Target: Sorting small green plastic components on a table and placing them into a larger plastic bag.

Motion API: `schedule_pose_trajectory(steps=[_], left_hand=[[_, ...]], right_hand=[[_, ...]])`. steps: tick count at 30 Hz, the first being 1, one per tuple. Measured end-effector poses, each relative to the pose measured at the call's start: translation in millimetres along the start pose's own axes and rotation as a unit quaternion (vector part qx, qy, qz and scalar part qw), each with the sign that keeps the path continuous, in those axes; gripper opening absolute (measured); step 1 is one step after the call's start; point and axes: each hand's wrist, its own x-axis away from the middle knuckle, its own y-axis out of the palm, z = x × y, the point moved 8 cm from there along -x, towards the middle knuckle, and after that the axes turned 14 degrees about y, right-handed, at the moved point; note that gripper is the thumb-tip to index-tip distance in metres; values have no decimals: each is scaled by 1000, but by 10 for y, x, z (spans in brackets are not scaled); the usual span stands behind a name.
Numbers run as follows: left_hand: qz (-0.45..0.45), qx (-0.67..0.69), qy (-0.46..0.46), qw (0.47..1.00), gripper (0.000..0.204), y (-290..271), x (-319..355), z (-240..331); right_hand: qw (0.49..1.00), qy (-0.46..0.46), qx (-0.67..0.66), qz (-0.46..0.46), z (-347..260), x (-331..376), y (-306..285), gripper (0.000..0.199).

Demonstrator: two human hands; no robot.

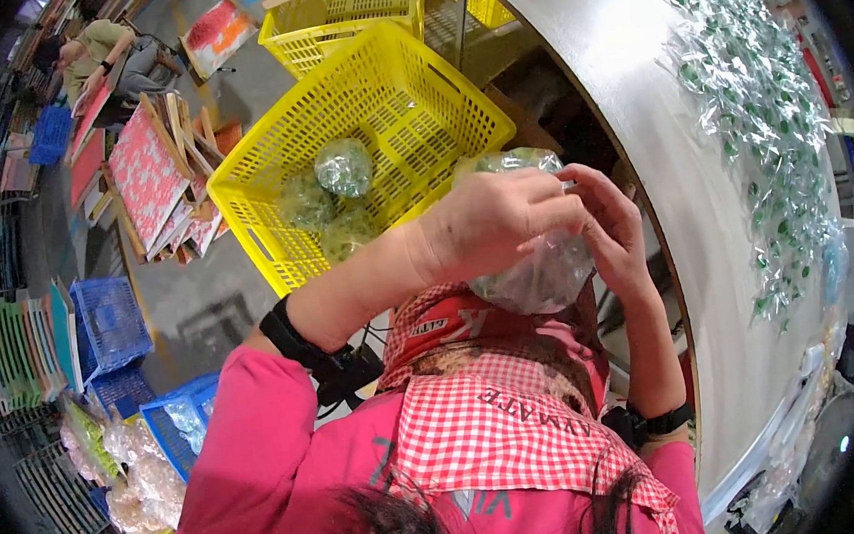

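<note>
Between my hands, in front of my apron, is a bulging clear plastic bag [541,283] with greenish contents showing faintly through it. My left hand [498,213] is curled closed at the bag's gathered upper part and covers much of it. The fingers of my right hand [612,227] bend round the same part and meet the left hand there. Just beyond my left forearm stands a yellow plastic basket [249,171]. Several similar filled bags lie in it, among them a round, shiny one [344,168].
On my right a pale worktable [706,245] curves past, with many small clear-and-green wrapped pieces [757,130] spread on it. Another yellow crate [342,13] stands beyond the basket. Stacked red-patterned boards [149,173], blue crates [110,322] and a seated person [110,61] are at left.
</note>
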Motion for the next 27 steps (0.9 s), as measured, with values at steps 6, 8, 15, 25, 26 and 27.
schedule_pose_trajectory(steps=[6, 8, 15, 25, 26, 27], left_hand=[[11, -198, 118, 973, 13, 33, -13, 182], [92, -193, 126, 969, 13, -48, -21, 183], [-38, -204, 122, 971, 11, 27, 183, 214], [79, -120, 0, 990, 26, -195, 490, -36], [11, -29, -15, 999, 36, -9, 522, -97], [11, -28, -13, 999, 36, -13, 536, -129]], right_hand=[[999, -6, 2, -34, -151, -33, 170, 40], [999, -4, -3, -47, -158, -52, 128, 38], [888, -87, 450, 20, -466, -14, 144, 15], [864, -75, 498, 26, -72, -37, 47, 17], [865, -87, 493, 9, -96, -43, 91, 15], [865, -87, 494, 11, -142, -42, 110, 15]])
